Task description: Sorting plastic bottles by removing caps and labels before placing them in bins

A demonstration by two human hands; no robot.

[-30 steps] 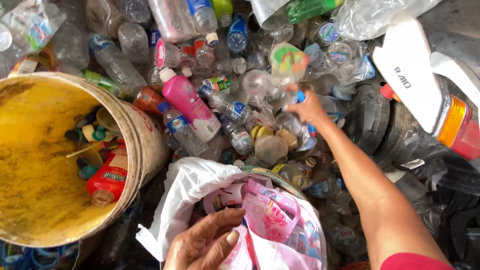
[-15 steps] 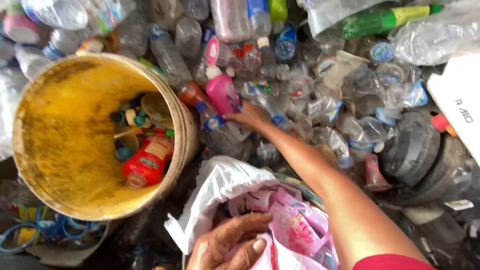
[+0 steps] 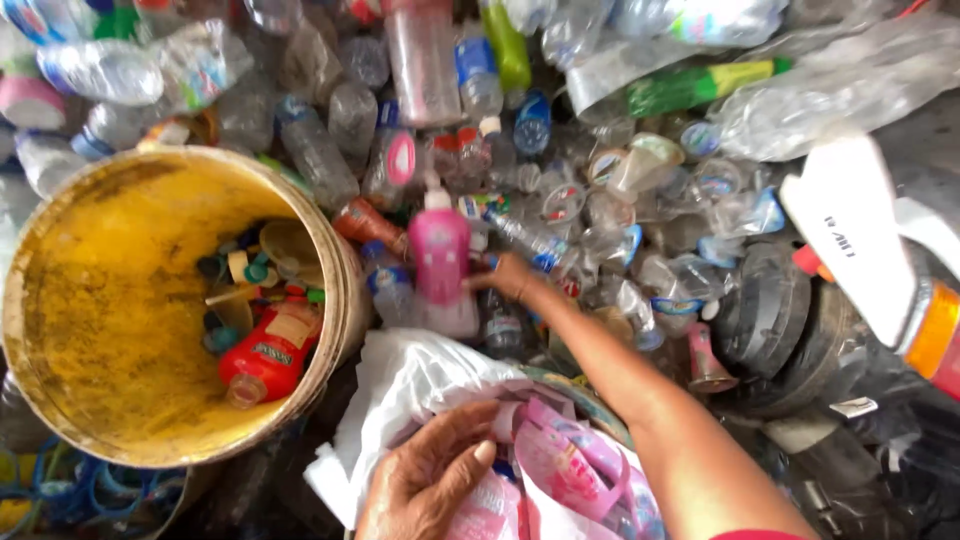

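The fingers of the right hand are closed on the side of a pink bottle with a white pump top, which stands near the middle of the view, just to the 3 o'clock side of the yellow bucket. How fully the bottle is wrapped cannot be told, since only the near side of the grip is shown; it looks like a side pinch rather than a full clasp. A slip is therefore judged possible, and the smooth bottle could drop back among the clear bottles heaped toward 12 o'clock.

The fingers of the left hand are curled narrowly onto the rim of a white sack at 6 o'clock, in which pink wrappers are packed. Should that hold be loosened, the mouth could be expected to sag shut.

The bucket is tilted on its side, with a red bottle and loose caps lying in it; a knock from the forearm could roll it. Crushed cups lie around the right wrist at 1 to 3 o'clock, and a dark tyre-like ring is seen further out at 3 o'clock; the loose heap could shift if the bottle is pulled free.
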